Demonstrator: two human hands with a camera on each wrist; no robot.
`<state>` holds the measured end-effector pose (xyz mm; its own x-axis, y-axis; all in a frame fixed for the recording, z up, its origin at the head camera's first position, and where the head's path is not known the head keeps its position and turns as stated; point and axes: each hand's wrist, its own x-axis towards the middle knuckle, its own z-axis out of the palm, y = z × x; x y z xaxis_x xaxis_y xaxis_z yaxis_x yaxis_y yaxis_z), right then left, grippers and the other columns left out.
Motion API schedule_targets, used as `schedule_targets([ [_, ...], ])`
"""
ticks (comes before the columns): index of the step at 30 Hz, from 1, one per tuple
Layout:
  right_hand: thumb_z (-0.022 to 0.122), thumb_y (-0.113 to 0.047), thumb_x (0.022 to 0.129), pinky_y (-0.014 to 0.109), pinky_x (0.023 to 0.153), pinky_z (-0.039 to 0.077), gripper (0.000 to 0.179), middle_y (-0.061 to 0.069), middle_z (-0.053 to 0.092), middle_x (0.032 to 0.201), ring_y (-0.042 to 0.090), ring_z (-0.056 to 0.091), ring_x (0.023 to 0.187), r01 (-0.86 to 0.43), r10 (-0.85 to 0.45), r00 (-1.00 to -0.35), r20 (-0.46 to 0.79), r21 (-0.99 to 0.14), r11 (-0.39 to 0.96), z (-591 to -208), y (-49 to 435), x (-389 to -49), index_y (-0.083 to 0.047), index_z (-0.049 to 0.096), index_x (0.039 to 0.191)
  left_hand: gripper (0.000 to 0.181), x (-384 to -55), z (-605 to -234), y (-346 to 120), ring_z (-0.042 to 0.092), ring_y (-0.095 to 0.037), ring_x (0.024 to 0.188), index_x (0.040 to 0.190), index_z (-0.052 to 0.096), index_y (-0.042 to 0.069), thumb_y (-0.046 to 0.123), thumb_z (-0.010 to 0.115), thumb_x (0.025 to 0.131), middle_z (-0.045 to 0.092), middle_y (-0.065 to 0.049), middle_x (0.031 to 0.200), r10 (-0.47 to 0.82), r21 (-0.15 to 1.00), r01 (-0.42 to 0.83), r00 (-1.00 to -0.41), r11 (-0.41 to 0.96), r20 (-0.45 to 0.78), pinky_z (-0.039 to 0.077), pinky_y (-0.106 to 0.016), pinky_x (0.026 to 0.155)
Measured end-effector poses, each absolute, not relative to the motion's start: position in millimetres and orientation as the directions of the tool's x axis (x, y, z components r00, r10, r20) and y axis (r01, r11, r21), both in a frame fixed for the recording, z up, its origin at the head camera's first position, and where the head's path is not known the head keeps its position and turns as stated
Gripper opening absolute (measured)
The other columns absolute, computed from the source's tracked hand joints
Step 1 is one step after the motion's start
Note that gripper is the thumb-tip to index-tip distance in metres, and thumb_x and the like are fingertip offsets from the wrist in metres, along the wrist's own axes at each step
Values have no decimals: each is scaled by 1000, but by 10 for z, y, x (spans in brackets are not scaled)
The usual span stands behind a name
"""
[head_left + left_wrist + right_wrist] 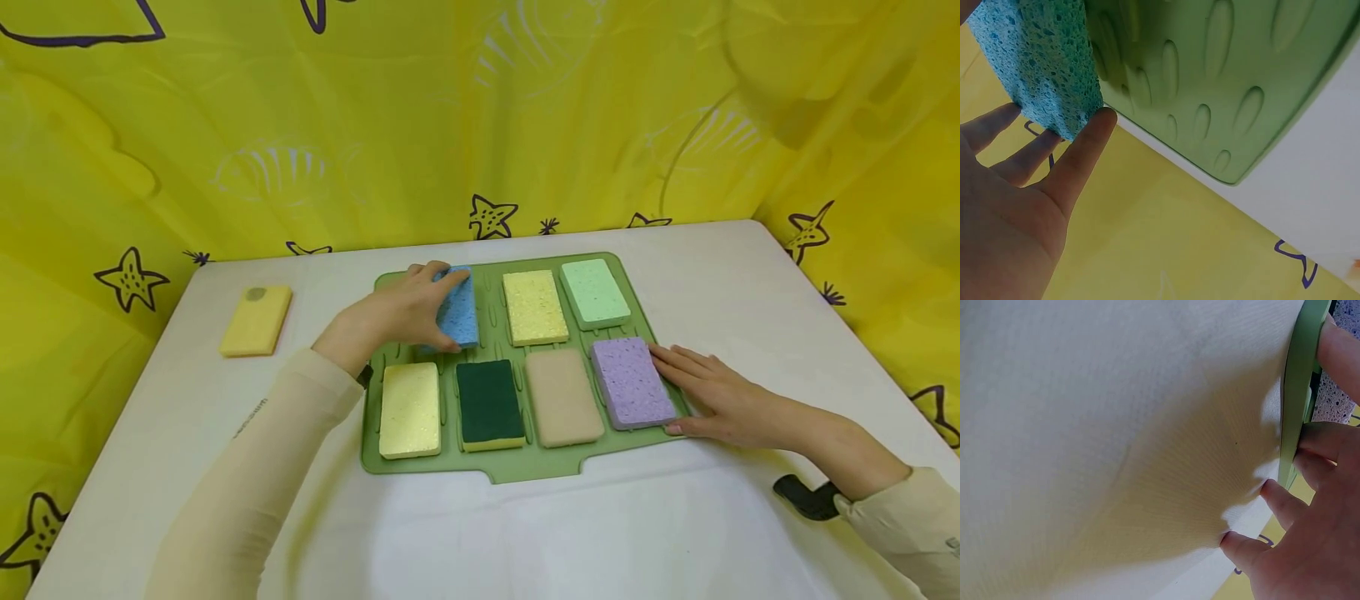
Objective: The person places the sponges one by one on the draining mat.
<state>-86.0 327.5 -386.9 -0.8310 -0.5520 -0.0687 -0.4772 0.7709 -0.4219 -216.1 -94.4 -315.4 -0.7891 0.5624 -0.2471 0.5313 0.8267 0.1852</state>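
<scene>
In the head view, my left hand (401,310) grips a blue sponge (463,312) by its ends, thumb at the near end and fingers at the far end. The left wrist view shows the blue sponge (1038,59) tilted over the green mat (1191,81), fingertips along its edge. My right hand (723,400) lies at the right side of the mat, fingers extended next to a purple sponge (632,383), thumb by its near corner. In the right wrist view, several fingertips press the white cloth beside the green mat edge (1297,381).
On the mat also lie two pale yellow sponges (410,408) (535,307), a mint green one (595,292), a dark green-topped one (489,402) and a beige one (563,396). A yellow sponge (257,323) with a grey spot sits far left. Behind hangs a yellow curtain (405,125).
</scene>
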Motion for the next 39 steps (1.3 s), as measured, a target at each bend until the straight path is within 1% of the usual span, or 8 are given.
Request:
schedule_targets([
  [10,73,-35,88,77,108,18,85,8,19,166,46,18,148,-466,-548,-832,-81,-434,772,-3856,3275,-864,0,32,153,103,-2214,-3185,-789,26,-37,147,160,19,22,57,74,81,20,-14,163,571,129,560,-766,818,-297,39,-56,111],
  [15,73,-35,88,78,108,18,85,7,18,167,46,18,149,-466,-548,-833,-81,-431,773,-3859,3278,-862,0,32,153,103,-2250,-3207,-698,24,-35,149,160,18,23,59,73,81,18,-13,164,561,126,554,-760,823,-327,38,-55,113],
  [22,72,-36,89,77,109,17,85,8,18,167,46,17,149,-458,-543,-835,-90,-434,776,-3854,3277,-863,-1,31,154,104,-2291,-3223,-599,17,-39,152,160,16,24,60,72,81,15,-12,166,537,115,536,-757,836,-373,32,-57,117],
  [25,72,-36,89,77,109,18,85,7,18,167,45,17,149,-459,-544,-834,-90,-433,776,-3855,3276,-865,-1,31,154,104,-2286,-3222,-581,17,-40,152,161,16,24,61,72,81,15,-13,166,529,106,534,-755,839,-388,31,-57,118],
  [29,72,-37,89,76,110,18,85,6,18,167,44,17,150,-458,-543,-835,-96,-427,780,-3849,3272,-868,-2,30,155,105,-2278,-3236,-567,19,-39,151,161,16,23,61,73,81,17,-12,165,521,99,530,-753,842,-401,32,-58,117],
  [39,72,-37,89,76,111,16,86,9,17,167,46,16,149,-441,-533,-838,-118,-431,787,-3828,3256,-867,0,30,154,107,-2285,-3270,-542,19,-40,151,161,16,22,63,72,79,18,-12,165,524,90,536,-753,839,-399,33,-59,116],
])
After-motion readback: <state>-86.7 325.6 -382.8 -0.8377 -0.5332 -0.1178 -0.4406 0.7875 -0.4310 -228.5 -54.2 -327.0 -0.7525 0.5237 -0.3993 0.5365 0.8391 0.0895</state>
